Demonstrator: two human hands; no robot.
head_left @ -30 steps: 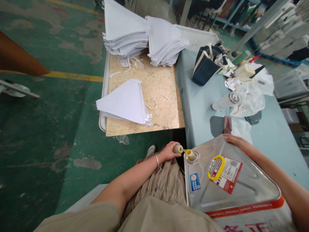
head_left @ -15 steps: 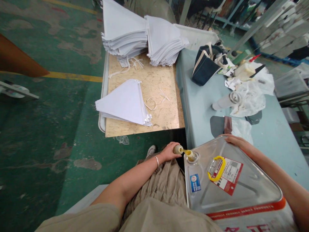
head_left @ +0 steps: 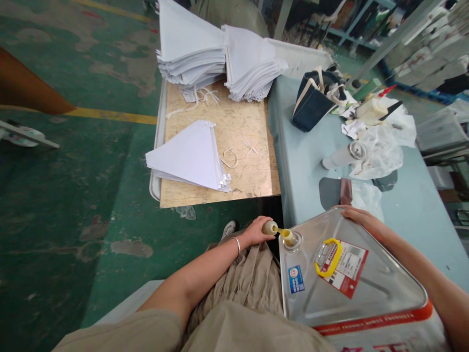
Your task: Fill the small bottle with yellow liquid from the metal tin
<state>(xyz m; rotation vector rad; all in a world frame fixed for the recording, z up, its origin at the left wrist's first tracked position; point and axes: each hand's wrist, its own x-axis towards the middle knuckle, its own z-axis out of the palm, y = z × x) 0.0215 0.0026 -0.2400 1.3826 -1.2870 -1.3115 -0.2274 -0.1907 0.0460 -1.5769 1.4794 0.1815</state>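
Note:
My left hand (head_left: 259, 229) is wrapped round a small pale bottle (head_left: 270, 227), its open mouth facing the can. A large rectangular metal can (head_left: 370, 274) leans tilted on my right, with a yellow handle (head_left: 329, 257) and labels on its top. From the can's spout (head_left: 290, 238) a thin stream of yellow liquid (head_left: 281, 231) runs to the bottle's mouth. At the can's far top corner, my right hand (head_left: 357, 215) grips the rim, its forearm along the can's side. How full the bottle is cannot be seen.
Ahead, a wooden board (head_left: 249, 176) carries stacks of white cut sheets (head_left: 186, 156) and loose strings. The blue-green table (head_left: 300, 195) to the right holds a dark tote bag (head_left: 311, 100), a white tumbler (head_left: 342, 155) and crumpled plastic bags (head_left: 381, 151).
Liquid keeps running from the can to the bottle. Both hands stay in nearly the same place; the view has shifted very slightly.

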